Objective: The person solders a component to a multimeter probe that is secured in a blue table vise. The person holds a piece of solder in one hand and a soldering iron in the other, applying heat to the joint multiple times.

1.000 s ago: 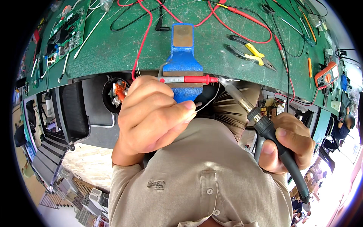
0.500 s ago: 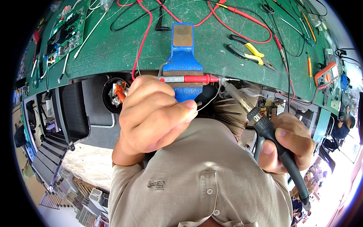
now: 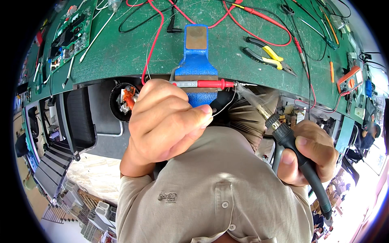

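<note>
A blue bench vise (image 3: 195,58) at the bench's front edge grips a red and grey test probe (image 3: 210,84) lying horizontally. Just below it, my left hand (image 3: 164,125) is closed, pinching a thin silvery wire (image 3: 227,106) between thumb and fingers; the wire curves up to the probe's right end. My right hand (image 3: 308,154) is wrapped around a soldering iron (image 3: 285,133) with a black handle and brass collar. The iron's tip reaches that probe end, where pale smoke hangs; exact contact is hard to see.
On the green bench (image 3: 133,48) lie yellow-black pliers (image 3: 269,54), red and black leads, an orange multimeter (image 3: 349,81) and a circuit board (image 3: 69,38). Below are a black bin (image 3: 118,106) of scraps and a black chair (image 3: 77,121). Another person (image 3: 366,133) is at the far right.
My left hand has shifted slightly up and to the right with the wire. The smoke by the iron's tip has changed shape. The vise and probe stay put.
</note>
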`<action>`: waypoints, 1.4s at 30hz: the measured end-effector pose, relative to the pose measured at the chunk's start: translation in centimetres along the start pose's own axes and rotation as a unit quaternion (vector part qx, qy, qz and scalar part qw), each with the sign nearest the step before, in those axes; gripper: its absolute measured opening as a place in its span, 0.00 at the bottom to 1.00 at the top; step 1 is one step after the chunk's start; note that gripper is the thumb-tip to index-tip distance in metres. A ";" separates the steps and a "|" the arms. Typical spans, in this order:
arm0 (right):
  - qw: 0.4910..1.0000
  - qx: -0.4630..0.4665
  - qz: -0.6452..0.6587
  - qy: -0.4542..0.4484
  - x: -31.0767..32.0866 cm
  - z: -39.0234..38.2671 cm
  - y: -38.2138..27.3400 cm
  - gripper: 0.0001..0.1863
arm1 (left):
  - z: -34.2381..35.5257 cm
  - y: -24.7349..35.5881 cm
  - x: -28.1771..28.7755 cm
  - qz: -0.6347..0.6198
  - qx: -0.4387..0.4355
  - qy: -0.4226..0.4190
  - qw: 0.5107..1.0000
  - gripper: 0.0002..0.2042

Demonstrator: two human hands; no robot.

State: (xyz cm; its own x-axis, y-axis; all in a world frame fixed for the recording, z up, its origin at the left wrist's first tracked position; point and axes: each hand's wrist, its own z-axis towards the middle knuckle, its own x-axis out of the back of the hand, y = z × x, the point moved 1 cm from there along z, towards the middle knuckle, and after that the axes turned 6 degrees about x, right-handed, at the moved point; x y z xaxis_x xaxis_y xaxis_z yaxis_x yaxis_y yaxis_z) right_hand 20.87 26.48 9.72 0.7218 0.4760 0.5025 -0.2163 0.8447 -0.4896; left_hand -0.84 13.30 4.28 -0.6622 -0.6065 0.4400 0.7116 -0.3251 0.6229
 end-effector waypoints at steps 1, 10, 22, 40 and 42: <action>1.000 0.002 -0.004 0.005 -0.1 0.0 0.0 0.14 | 0.0 -0.1 0.0 -0.003 0.000 -0.002 1.000 0.11; 0.999 0.013 -0.030 0.038 -0.6 0.6 -0.5 0.11 | -0.2 -0.4 0.0 -0.038 -0.008 0.023 0.999 0.12; 0.995 0.047 -0.047 -0.075 -0.3 2.0 -1.6 0.12 | -0.2 -0.5 0.2 -0.053 -0.021 0.006 0.998 0.08; 0.993 0.082 -0.072 -0.039 -0.8 1.7 -1.5 0.11 | -0.1 -0.4 0.1 -0.039 -0.012 0.020 0.999 0.12; 0.993 0.081 -0.073 -0.042 -0.8 1.6 -1.5 0.11 | -0.2 -0.3 0.2 -0.039 -0.010 0.018 0.999 0.12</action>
State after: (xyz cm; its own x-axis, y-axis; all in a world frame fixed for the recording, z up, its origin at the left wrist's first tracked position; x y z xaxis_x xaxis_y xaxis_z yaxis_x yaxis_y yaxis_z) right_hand 19.55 25.19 11.20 0.6970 0.3583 0.6212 -0.2210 0.9314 -0.2893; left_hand -1.15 13.18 4.02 -0.7071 -0.6045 0.3669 0.6628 -0.3859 0.6417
